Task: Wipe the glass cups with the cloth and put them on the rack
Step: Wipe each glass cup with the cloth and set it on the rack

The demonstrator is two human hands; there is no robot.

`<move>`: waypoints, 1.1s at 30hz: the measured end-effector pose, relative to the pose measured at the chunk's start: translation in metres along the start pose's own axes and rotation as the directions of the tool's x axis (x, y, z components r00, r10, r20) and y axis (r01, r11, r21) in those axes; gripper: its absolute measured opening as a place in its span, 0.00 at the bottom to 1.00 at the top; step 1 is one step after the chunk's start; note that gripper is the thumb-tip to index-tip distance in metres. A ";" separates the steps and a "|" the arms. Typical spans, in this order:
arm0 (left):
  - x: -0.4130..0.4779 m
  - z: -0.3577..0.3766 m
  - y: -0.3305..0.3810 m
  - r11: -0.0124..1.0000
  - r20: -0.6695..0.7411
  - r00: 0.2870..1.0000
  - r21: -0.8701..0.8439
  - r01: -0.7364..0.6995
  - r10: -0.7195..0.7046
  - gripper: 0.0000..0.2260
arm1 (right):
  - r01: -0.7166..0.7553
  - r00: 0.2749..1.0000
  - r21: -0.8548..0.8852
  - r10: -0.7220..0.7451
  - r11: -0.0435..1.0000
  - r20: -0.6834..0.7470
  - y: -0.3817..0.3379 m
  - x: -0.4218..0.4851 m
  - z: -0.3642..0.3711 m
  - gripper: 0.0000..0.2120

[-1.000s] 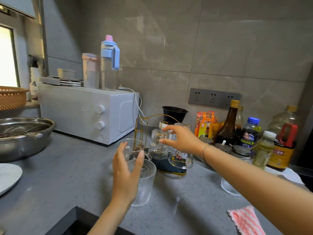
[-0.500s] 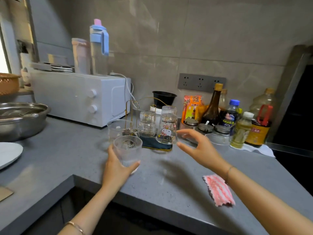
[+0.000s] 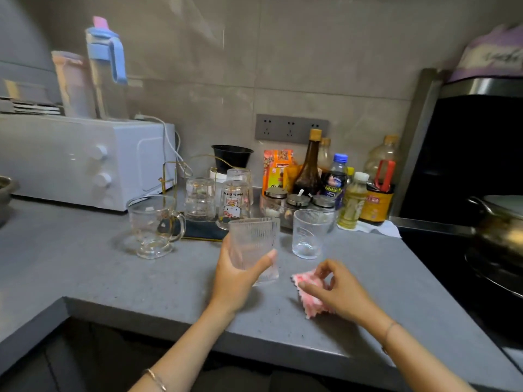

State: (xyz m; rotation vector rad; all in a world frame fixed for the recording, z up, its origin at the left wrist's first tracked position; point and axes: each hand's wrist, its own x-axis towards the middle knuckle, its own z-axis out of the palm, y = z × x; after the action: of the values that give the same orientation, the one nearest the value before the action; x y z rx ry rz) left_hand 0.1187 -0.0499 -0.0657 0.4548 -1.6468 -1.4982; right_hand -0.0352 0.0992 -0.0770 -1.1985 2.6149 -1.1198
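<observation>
Cup in left hand, cloth in right

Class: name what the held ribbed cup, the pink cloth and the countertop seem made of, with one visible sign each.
Ribbed cup: clear glass, seemingly; see-through, glossy ridges. Pink cloth: soft fabric; crumpled, zigzag edge. Countertop: matte grey stone or composite; speckled.

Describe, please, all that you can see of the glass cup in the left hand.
The glass cup is clear, with fine vertical ribs and no handle; it looks empty. It is upright, leaning slightly, over the front of the grey counter. The left hand grips its lower half, fingers curled round it. Nothing else touches it; the pink cloth lies apart on its right.
</observation>
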 end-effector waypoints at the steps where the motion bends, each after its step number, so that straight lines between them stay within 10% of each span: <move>1: 0.000 0.009 -0.004 0.998 0.014 0.999 -0.050 0.034 -0.034 0.35 | -0.012 1.000 -0.015 0.012 1.000 -0.007 -0.001 -0.003 0.001 0.20; 8: -0.010 0.040 -0.020 0.956 0.064 0.986 -0.244 0.164 -0.153 0.20 | -0.096 0.995 -0.278 0.092 0.956 -0.027 -0.011 -0.009 0.010 0.25; 14: -0.005 0.035 -0.029 0.914 0.143 0.954 -0.279 0.294 -0.263 0.34 | -0.109 0.992 -0.403 0.072 0.909 -0.107 -0.020 -0.011 0.010 0.13; 18: -0.004 0.035 -0.028 0.899 0.182 0.942 -0.290 0.327 -0.284 0.36 | -0.182 0.971 0.047 0.187 0.982 -0.148 -0.014 -0.013 -0.006 0.15; 22: -0.004 0.032 -0.028 0.870 0.179 0.937 -0.352 0.345 -0.299 0.31 | -0.295 0.923 0.624 0.384 0.723 -0.009 -0.007 -0.006 -0.018 0.13; 28: -0.004 0.032 -0.029 0.866 0.213 0.934 -0.358 0.349 -0.288 0.24 | -0.323 0.893 0.863 0.427 0.389 0.141 -0.014 0.002 -0.025 0.11; 33: -0.005 0.031 -0.029 0.845 0.245 0.922 -0.382 0.375 -0.299 0.21 | 0.013 0.961 0.895 0.242 0.445 -0.134 -0.044 -0.003 -0.022 0.05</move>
State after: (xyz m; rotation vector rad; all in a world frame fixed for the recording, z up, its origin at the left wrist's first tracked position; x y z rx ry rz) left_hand 0.0900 -0.0335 -0.0925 0.3914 -1.3541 -2.1572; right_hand -0.0121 0.0950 -0.0338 -0.6055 1.5907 -2.2807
